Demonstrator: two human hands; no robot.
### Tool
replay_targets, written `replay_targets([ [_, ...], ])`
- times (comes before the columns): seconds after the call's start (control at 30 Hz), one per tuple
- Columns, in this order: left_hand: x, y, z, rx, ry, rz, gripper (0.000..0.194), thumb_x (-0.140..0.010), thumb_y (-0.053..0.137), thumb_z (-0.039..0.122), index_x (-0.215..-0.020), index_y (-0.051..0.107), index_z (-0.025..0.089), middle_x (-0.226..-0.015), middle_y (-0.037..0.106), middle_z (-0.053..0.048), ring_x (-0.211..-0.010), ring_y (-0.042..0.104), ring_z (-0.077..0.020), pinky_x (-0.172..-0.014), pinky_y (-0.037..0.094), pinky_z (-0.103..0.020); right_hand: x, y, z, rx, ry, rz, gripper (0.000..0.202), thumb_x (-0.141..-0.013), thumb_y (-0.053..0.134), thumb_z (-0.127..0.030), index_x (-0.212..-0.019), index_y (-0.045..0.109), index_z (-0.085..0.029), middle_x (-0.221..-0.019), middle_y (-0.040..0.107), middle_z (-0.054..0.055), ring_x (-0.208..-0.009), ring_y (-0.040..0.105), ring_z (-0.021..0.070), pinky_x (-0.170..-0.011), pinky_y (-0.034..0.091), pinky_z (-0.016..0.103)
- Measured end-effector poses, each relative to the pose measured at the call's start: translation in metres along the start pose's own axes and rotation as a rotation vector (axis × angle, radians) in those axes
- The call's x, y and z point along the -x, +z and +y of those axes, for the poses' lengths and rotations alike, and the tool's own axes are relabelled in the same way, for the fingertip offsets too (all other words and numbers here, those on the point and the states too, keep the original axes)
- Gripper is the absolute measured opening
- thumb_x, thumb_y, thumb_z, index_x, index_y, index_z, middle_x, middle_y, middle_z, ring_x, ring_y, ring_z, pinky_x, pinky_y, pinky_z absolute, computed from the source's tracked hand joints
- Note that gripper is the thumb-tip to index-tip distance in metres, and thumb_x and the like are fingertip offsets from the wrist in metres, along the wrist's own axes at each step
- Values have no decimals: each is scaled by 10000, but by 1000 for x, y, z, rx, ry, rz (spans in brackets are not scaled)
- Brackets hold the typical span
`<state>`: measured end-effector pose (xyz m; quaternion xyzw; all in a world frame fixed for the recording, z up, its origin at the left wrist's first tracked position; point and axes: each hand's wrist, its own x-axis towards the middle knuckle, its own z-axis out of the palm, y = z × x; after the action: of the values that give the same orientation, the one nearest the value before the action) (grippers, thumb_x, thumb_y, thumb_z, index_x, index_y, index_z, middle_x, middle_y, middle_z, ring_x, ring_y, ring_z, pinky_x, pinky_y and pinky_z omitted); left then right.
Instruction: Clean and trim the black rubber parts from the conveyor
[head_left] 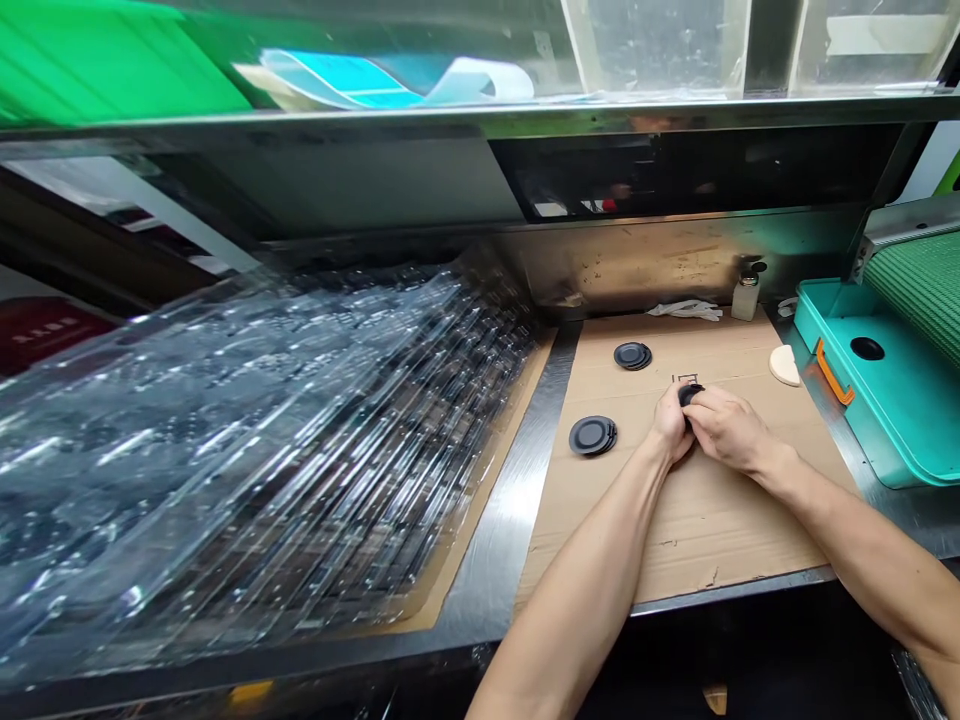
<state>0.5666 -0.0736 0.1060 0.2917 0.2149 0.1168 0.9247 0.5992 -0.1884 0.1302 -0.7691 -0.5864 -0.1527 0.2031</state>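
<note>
Over the cardboard sheet, my left hand and my right hand meet, both closed on one small black round part. Only its upper edge shows between the fingers; the rest is hidden. To the left of my hands lies a small stack of black discs. Farther back sits a second stack of black discs. A cream-coloured half-round pad rests on the cardboard to the right of my hands.
Stacked clear plastic trays fill the left of the metal bench. At right stands a teal box with an orange latch and a black disc inside, beside a green belt. A small bottle and white gloves lie at the back.
</note>
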Motion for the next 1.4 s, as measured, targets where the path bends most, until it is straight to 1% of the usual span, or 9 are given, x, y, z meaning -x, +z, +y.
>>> replay_targets([
  [0.17, 0, 1, 0, -32, 3, 0, 214, -892, 586, 229, -686, 548, 182, -614, 552, 25, -552, 519, -110, -568, 415, -222, 0, 0, 4, -10, 91, 31, 237, -948, 506, -107, -986, 723, -194, -1024, 727, 100, -962, 589, 242, -876, 508, 363],
  [0.3, 0, 2, 0, -20, 3, 10, 247, -900, 575, 232, -662, 532, 185, -590, 540, 24, -550, 521, -111, -564, 415, -217, -1, 1, 6, -97, 10, 27, 213, -946, 527, -121, -975, 723, -198, -1058, 732, 87, -998, 603, 230, -916, 515, 344],
  [0.43, 0, 4, -1, -14, 18, 32, 254, -927, 530, 209, -675, 548, 181, -597, 547, 27, -541, 511, -103, -569, 412, -210, -2, 4, 6, -3, 123, 69, 241, -946, 502, -110, -971, 726, -196, -998, 731, 96, -943, 603, 238, -878, 516, 362],
  [0.57, 1, 5, 0, 1, 10, 24, 308, -944, 487, 199, -640, 533, 179, -603, 562, 9, -554, 523, -111, -585, 422, -217, -2, 6, 3, 7, 52, 32, 216, -953, 517, -137, -949, 725, -194, -1022, 730, 95, -969, 598, 240, -892, 509, 354],
  [0.7, 0, 5, 1, 2, 21, 12, 255, -914, 532, 195, -661, 554, 176, -614, 572, 15, -570, 528, -112, -595, 419, -216, -3, 5, 2, 33, 123, 37, 234, -950, 507, -116, -990, 730, -175, -1004, 738, 101, -946, 606, 244, -879, 511, 359],
  [0.8, -1, 5, 0, -5, 26, -5, 233, -896, 562, 213, -668, 567, 170, -637, 590, 9, -601, 542, -116, -632, 434, -220, -3, 5, 2, 7, 91, 31, 224, -956, 514, -132, -979, 730, -186, -1018, 739, 96, -975, 612, 241, -919, 512, 355],
  [1.1, 0, 7, -2, -39, 66, 78, 233, -901, 555, 218, -675, 569, 161, -639, 578, 18, -583, 521, -102, -622, 415, -212, 0, 4, 5, -56, 73, 26, 221, -950, 515, -133, -934, 725, -203, -1003, 745, 87, -960, 623, 235, -901, 522, 351],
  [1.2, 1, 7, -3, -53, 73, 112, 216, -887, 588, 212, -677, 568, 164, -632, 569, 26, -583, 526, -103, -621, 418, -207, 0, 4, 6, -44, 129, 50, 241, -941, 499, -117, -951, 726, -195, -976, 746, 96, -934, 625, 240, -879, 528, 364],
  [1.4, -7, -2, 1, -32, 15, -21, 254, -902, 554, 241, -661, 553, 162, -626, 553, 0, -569, 535, -119, -578, 437, -222, 0, -5, 7, -281, 7, 76, 198, -894, 545, -147, -828, 726, -193, -895, 744, 83, -869, 646, 211, -836, 523, 339],
])
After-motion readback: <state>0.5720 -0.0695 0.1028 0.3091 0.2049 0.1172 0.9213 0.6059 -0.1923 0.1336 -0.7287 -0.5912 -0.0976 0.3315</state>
